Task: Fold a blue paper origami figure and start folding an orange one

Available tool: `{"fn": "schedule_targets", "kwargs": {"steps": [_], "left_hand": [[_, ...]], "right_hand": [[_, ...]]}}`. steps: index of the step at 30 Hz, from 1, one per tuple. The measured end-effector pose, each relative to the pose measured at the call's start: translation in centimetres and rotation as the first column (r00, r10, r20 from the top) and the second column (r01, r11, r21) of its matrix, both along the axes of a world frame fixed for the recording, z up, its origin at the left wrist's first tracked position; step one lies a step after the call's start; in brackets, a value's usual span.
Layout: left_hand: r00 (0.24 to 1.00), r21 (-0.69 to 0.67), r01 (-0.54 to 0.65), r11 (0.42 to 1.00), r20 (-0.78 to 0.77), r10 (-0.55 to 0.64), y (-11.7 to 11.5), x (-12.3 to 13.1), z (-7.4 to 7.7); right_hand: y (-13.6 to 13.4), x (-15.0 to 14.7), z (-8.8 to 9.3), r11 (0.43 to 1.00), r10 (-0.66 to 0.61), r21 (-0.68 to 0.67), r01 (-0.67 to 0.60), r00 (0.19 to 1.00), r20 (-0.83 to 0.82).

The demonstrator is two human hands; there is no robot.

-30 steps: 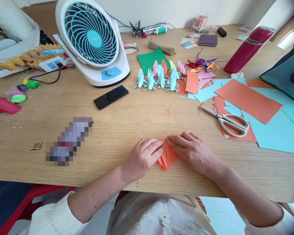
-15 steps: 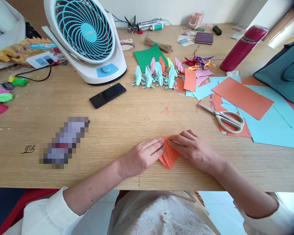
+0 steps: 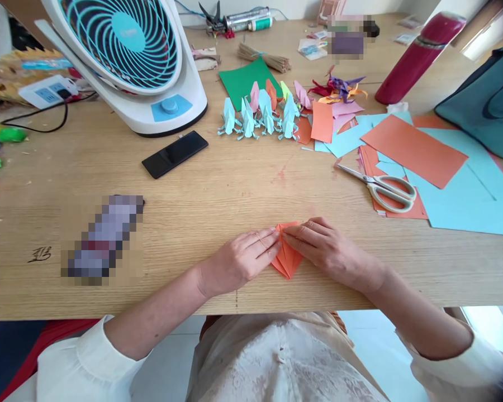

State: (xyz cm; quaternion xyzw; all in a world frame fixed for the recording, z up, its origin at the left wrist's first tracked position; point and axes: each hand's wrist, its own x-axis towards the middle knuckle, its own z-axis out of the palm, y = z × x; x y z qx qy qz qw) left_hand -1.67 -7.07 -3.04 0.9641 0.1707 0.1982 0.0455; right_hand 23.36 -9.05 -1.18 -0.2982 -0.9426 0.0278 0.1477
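Note:
A folded piece of orange origami paper [image 3: 289, 263] lies on the table near its front edge, its lower point toward me and creases running down the middle. My left hand [image 3: 243, 259] presses its fingertips onto the paper's left side. From the other side, my right hand [image 3: 334, 252] has its fingers closed on the upper right part, close to the left fingertips. The hands cover both sides of the paper, and the thumbs are mostly hidden.
Folded paper figures [image 3: 268, 114] stand at the back middle beside a green sheet [image 3: 238, 82]. Scissors [image 3: 388, 188] lie on orange and blue paper [image 3: 473, 206] at right. A fan [image 3: 167, 84], a phone [image 3: 175, 154] and a red flask [image 3: 419, 61] are also on the table.
The camera view has shifted slightly, so the table's things sit higher and further left. Both hands stay on the orange paper, the right fingertips a little closer to the left ones.

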Motion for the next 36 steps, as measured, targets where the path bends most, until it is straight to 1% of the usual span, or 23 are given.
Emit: {"fn": "schedule_targets", "kwargs": {"steps": [6,10,13,17,26,30,36], "left_hand": [[0.998,-0.03,0.021,0.999,-0.063,-0.023,0.1,-0.1,0.5],[0.997,-0.088,0.04,0.995,-0.057,-0.045,0.2,-0.2,0.6],[0.996,-0.098,0.05,0.994,-0.07,-0.057,0.3,-0.3,0.8],[0.992,-0.074,0.061,0.995,-0.103,-0.068,0.4,-0.4,0.9],[0.991,0.013,0.1,0.995,-0.091,-0.098,0.4,-0.5,0.8],[0.99,0.025,0.099,0.995,-0.1,-0.096,0.5,-0.5,0.9],[0.983,0.092,0.139,0.986,-0.134,-0.126,0.7,-0.4,0.9]], "right_hand": [[-0.7,0.6,-0.1,1.0,-0.004,0.022,0.003,0.999,0.041],[-1.0,0.9,-0.1,1.0,-0.001,-0.004,0.002,0.999,0.044],[-1.1,1.0,-0.1,1.0,-0.002,-0.02,0.003,0.999,0.039],[-1.1,1.0,-0.1,1.0,0.0,-0.014,0.001,0.999,0.037],[-1.2,0.9,0.0,1.0,0.004,-0.011,-0.004,0.999,0.034],[-1.2,0.9,0.1,0.999,0.011,-0.035,-0.01,0.999,0.032],[-1.4,1.0,-0.2,0.998,0.037,-0.059,-0.034,0.998,0.042]]}}
